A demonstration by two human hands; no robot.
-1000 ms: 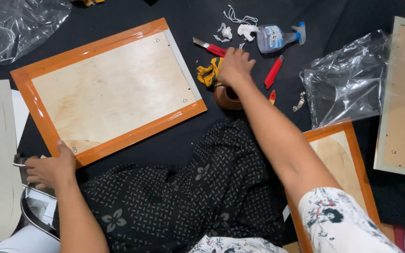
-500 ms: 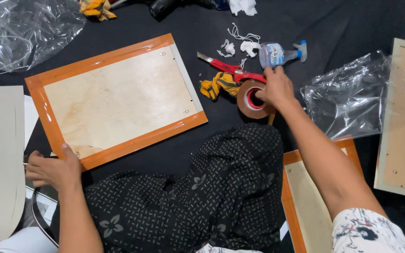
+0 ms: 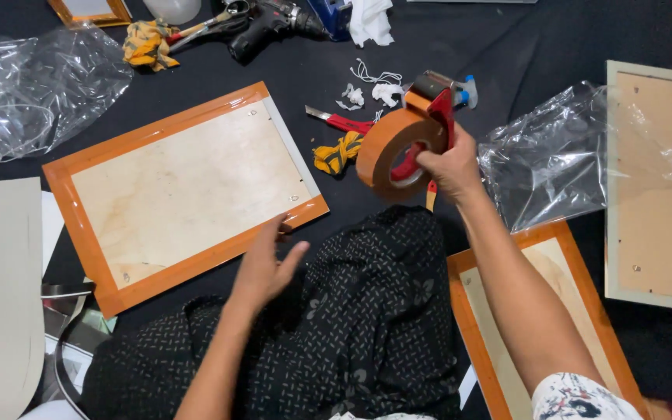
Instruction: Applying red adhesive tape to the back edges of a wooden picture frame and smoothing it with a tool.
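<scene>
Holding a tape dispenser (image 3: 410,140) with its brown tape roll, the right hand (image 3: 446,165) has its grip pressed around the red handle, raised off the black cloth. Landmark: the orange picture frame (image 3: 176,190), lying back-up. The dispenser is just off the frame's right short edge, roll facing the frame. The frame's long axis runs lower-left to upper-right. The left hand (image 3: 266,268), fingers spread and holding nothing, hovers at the frame's near long edge, nearer than the right.

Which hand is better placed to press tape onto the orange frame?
Right, probably. The right hand grips the red dispenser with brown tape, lifted beside the orange frame. The left hand is empty, open at its lower edge.
</scene>
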